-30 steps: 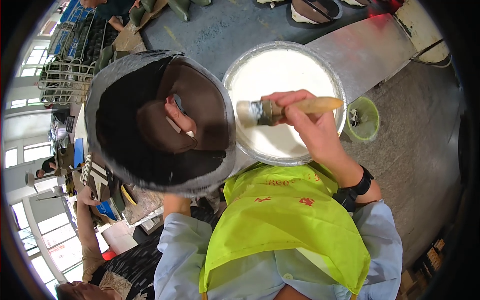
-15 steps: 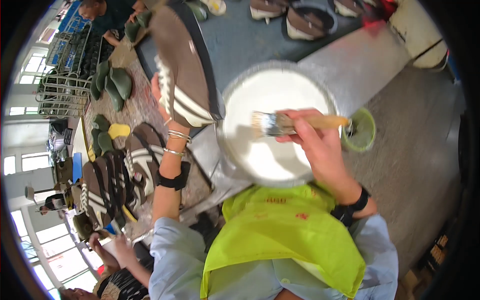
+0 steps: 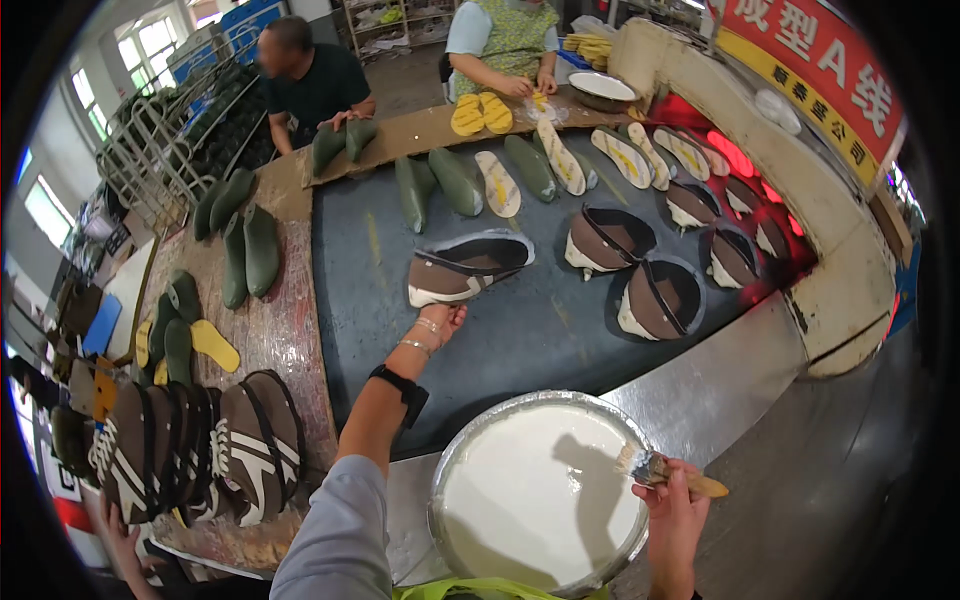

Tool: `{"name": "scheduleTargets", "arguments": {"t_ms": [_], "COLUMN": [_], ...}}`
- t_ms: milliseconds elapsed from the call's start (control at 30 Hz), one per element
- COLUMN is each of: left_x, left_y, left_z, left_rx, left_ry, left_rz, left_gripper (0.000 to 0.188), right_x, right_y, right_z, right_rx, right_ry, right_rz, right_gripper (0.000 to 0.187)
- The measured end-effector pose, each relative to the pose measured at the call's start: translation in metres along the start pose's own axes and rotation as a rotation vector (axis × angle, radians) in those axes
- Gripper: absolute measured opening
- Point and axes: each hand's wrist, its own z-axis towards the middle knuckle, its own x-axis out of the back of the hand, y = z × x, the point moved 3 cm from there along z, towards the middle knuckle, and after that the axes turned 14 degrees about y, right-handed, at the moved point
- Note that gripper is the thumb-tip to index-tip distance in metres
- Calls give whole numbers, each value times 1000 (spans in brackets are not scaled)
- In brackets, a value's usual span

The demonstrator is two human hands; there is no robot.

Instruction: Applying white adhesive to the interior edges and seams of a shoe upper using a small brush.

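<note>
My left hand [image 3: 442, 320] reaches out over the dark belt, its fingers closed at the near edge of a brown and white shoe upper [image 3: 450, 277]. The upper lies on its side at the belt's surface, its dark open side facing away. Whether it rests fully on the belt I cannot tell. My right hand [image 3: 676, 512] grips a paintbrush [image 3: 706, 485] by its wooden handle. The brush's white-coated bristles hang over the right rim of a wide metal basin [image 3: 440, 505] of white liquid, and the shadow of hand and brush falls on the liquid.
Several more shoe uppers [image 3: 660, 297] stand on the belt at right, with green shoe lasts [image 3: 455, 182] and pale insoles [image 3: 498, 185] along the far side. Brown shoes [image 3: 262, 435] crowd the left bench. Two people work beyond; a co-worker's hand [image 3: 122, 545] shows lower left.
The shoe upper has gone from upright beside the basin to out over the belt with my left hand. My right hand has drawn the brush toward the basin's right rim. The view has swung up.
</note>
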Motion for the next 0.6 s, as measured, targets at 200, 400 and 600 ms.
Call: {"name": "scheduleTargets", "arguments": {"t_ms": [200, 400, 600], "left_x": [-6, 77, 221], "left_y": [2, 40, 136], "left_z": [-18, -155, -319], "left_rx": [-243, -398, -569], "left_ry": [-105, -125, -200], "left_rz": [-466, 772, 1401], "left_gripper": [36, 45, 50], "right_x": [-3, 3, 3], "right_y": [-3, -1, -2], "right_z": [-4, -29, -49], "right_rx": [3, 2, 7], "right_ry": [-30, -136, -222], "right_rz": [-32, -122, -125], "right_gripper": [21, 30, 35]}}
